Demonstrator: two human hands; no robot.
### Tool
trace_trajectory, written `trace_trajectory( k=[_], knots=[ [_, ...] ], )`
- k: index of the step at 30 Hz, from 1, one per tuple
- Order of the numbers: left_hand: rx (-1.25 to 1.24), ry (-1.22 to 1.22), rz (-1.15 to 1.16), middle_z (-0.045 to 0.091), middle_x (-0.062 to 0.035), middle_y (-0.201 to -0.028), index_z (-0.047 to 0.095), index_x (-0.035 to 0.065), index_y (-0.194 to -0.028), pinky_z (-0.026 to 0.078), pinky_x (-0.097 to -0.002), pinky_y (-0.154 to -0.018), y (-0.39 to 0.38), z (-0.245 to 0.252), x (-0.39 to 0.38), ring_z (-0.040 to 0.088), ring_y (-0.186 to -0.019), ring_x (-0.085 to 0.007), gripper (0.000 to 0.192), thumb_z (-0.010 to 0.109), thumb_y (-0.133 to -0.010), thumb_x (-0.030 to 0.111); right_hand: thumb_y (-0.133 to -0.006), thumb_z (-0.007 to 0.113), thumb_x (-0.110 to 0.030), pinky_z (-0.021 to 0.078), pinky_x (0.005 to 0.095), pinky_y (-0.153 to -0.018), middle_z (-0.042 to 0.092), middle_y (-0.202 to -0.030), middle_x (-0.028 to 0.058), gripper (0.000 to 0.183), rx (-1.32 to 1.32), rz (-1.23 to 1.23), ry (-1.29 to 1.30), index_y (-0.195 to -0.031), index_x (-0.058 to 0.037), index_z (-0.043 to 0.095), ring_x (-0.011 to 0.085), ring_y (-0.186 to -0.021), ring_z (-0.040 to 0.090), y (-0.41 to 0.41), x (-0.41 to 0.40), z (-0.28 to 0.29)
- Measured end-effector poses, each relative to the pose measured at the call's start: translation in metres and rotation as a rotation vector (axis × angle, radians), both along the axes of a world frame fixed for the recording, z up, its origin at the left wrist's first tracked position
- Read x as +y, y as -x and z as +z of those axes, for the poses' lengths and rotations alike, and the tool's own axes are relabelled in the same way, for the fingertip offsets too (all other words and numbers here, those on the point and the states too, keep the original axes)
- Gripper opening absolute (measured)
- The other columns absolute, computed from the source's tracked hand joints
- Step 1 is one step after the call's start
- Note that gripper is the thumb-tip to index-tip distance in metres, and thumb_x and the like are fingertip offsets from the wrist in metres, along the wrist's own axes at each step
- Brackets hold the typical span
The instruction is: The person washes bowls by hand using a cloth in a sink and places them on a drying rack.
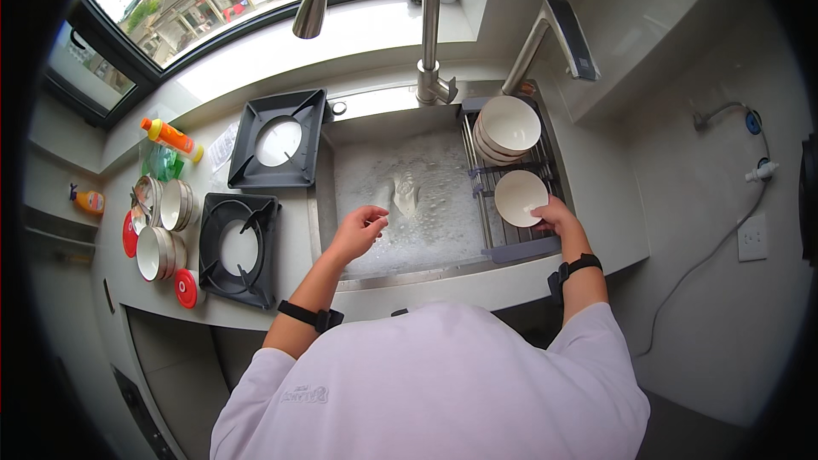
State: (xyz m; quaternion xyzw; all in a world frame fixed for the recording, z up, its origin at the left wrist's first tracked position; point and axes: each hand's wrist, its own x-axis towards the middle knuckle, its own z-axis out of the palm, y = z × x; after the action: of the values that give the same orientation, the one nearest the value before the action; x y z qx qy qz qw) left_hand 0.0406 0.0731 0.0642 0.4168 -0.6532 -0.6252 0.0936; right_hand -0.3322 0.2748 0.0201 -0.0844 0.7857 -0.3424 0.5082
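My right hand (pixel 555 215) grips the right rim of a white bowl (pixel 519 198) on the metal drying rack (pixel 524 244), which lies over the right side of the sink. Behind that bowl a stack of white bowls (pixel 509 124) stands on the same rack. My left hand (pixel 362 230) hangs over the left part of the sink (pixel 361 279) with nothing in it, fingers bent and a little apart. Soapy water with foam (pixel 434 204) fills the basin, and a pale thing (pixel 405 195), too unclear to name, shows in its middle.
Left of the sink lie two black gas-hob pan supports (pixel 241 102) (pixel 211 255). Farther left are bowl stacks (pixel 153 254), red-lidded containers (pixel 186 289) and an orange bottle (pixel 171 139). A tall faucet (pixel 429 32) arches behind the basin; a second faucet (pixel 529 51) stands behind the rack.
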Motion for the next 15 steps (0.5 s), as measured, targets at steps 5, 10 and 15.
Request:
trace_trajectory(
  k=[5,10,15],
  knots=[
    [-0.057,0.026,-0.01,0.059,-0.0056,-0.079,0.058,0.0025,-0.099,0.046,-0.0258,-0.062,-0.002,0.001,0.003,0.057,-0.066,-0.0122,0.024,0.055,-0.082,0.019,-0.069,0.058,-0.007,0.0533,0.0387,-0.058,0.057,-0.096,0.0104,0.043,0.102,0.064,-0.078,-0.111,-0.0056,0.047,0.0254,-0.08,0.059,-0.001,-0.005,0.002],
    [-0.05,0.068,-0.008,0.06,-0.0068,-0.086,0.057,0.0041,-0.101,0.046,-0.0271,-0.066,-0.007,0.011,0.0,0.057,-0.074,-0.014,0.026,0.054,-0.081,0.021,-0.062,0.059,-0.005,0.0527,0.04,-0.057,0.06,-0.084,0.0126,0.034,0.424,0.195,-0.218,-0.096,-0.0017,0.056,0.027,-0.078,0.061,0.015,-0.004,-0.001],
    [-0.083,0.136,0.058,0.059,-0.0054,-0.086,0.056,0.0043,-0.102,0.045,-0.0243,-0.06,-0.028,0.013,0.0,0.054,-0.072,-0.0106,0.025,0.056,-0.081,0.019,-0.063,0.06,-0.012,0.0493,0.0401,-0.065,0.061,-0.082,0.0181,0.027,1.043,0.524,-0.335,-0.087,-0.0011,0.059,0.0321,-0.076,0.06,-0.01,-0.032,0.054]
  ],
)
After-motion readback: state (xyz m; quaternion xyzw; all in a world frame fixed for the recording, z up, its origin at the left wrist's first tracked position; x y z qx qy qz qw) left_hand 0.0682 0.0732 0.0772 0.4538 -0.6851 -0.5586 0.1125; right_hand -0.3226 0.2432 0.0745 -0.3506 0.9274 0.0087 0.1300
